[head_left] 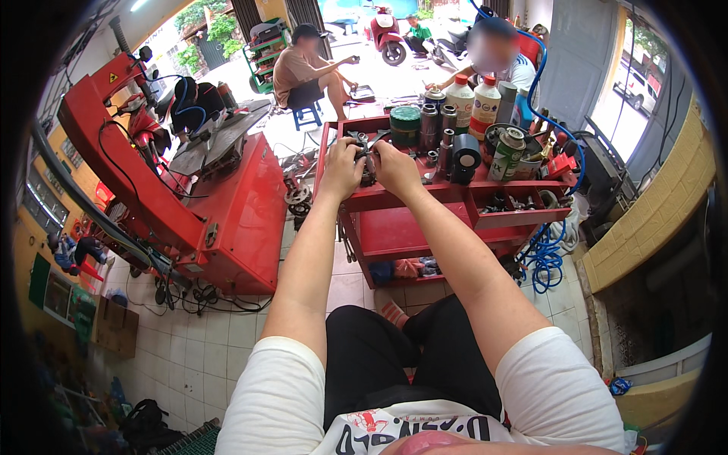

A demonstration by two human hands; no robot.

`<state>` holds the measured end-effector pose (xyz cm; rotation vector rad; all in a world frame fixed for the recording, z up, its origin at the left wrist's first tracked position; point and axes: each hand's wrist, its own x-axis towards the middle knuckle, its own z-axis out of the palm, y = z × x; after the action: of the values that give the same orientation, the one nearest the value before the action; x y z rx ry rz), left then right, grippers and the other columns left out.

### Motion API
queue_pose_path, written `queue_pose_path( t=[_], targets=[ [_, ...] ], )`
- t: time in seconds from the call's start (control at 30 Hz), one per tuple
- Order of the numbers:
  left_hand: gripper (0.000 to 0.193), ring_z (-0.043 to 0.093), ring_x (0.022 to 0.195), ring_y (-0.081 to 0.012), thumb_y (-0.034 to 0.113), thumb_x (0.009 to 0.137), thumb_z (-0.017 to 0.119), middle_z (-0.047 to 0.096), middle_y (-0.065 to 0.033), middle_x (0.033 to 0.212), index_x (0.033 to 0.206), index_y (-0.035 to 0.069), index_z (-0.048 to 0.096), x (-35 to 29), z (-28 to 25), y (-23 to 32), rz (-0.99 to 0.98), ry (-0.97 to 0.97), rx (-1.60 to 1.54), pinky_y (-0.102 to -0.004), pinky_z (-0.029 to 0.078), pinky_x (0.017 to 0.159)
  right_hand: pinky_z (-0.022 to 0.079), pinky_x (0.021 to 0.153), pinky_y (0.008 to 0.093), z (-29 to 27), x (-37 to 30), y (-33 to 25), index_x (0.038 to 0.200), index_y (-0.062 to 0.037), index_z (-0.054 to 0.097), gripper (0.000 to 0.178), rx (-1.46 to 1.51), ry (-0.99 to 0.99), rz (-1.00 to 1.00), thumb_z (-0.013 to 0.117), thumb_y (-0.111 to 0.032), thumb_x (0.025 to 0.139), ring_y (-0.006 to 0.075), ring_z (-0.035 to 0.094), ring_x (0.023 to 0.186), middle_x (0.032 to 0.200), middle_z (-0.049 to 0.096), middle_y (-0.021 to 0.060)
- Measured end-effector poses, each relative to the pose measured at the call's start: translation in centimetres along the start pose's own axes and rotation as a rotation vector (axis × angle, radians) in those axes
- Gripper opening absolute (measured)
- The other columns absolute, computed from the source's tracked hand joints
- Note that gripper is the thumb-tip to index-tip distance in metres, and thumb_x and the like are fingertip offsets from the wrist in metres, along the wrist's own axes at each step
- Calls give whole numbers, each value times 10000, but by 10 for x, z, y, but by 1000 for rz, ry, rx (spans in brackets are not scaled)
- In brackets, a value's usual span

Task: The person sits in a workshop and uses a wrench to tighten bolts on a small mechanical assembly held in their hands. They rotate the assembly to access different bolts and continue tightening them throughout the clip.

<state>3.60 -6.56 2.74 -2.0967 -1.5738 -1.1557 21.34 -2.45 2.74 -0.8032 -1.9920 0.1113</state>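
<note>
Your left hand [340, 171] curls its fingers over one side of the dark metal part [368, 168], and your right hand [396, 168] closes on the other side, so both are grasping. How hard each one squeezes, you cannot tell from here. The part sits between your hands at the left end of the red cart [440, 196], over its top; whether it rests there or is lifted slightly is hidden by your fingers.

To work it well, let the left hand do the steadying and leave the finer finger work to the right. Hold the part low over the cart, so that anything slipping loose lands on the top rather than on the tiled floor [186, 356]. Your arms reach nearly straight; a step closer would probably give you better control and a clearer look between your fingers. Metal like this may be greasy or sharp-edged, so grip with the pads and turn it slowly.

Mind your right side: the green tub [405, 125], the upright sockets [429, 127] and the black cylinder [464, 161] stand near that hand, and a wide elbow swing could knock them into the bottles [459, 97] behind.
</note>
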Motion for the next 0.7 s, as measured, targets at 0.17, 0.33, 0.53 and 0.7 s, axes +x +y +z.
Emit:
queue_pose_path(
  t=[0.17,0.33,0.53,0.7],
  targets=[
    [285,543,1302,-345,196,945,728,577,-132,1357,1170,32,667,-4,-3,-2,-23,-11,20,-492,405,1111,560,718,559,-6,-2,-13,1091,-61,588,240,-8,-28,85,618,-287,1017,440,717,822,886,730,194],
    [292,537,1311,-348,196,946,726,576,-136,1361,1180,31,667,0,-2,3,-8,-14,7,-494,403,1114,559,714,559,-4,3,-2,1044,-59,604,224,-86,-137,94,630,-278,1004,433,719,824,883,730,197],
    [291,533,1305,-366,190,945,717,575,-145,1360,1182,29,662,-1,-3,1,-22,-6,15,-500,402,1115,566,727,541,-7,-1,-8,1023,-63,627,198,-13,-25,31,649,-255,979,417,720,847,906,723,182],
    [287,546,1279,-389,194,943,707,586,-172,1335,1165,20,653,4,1,-10,-47,48,-4,-504,427,1094,586,780,516,-9,3,-10,1006,-61,684,235,-141,-112,140,705,-277,916,394,735,883,924,745,171]
  ],
)
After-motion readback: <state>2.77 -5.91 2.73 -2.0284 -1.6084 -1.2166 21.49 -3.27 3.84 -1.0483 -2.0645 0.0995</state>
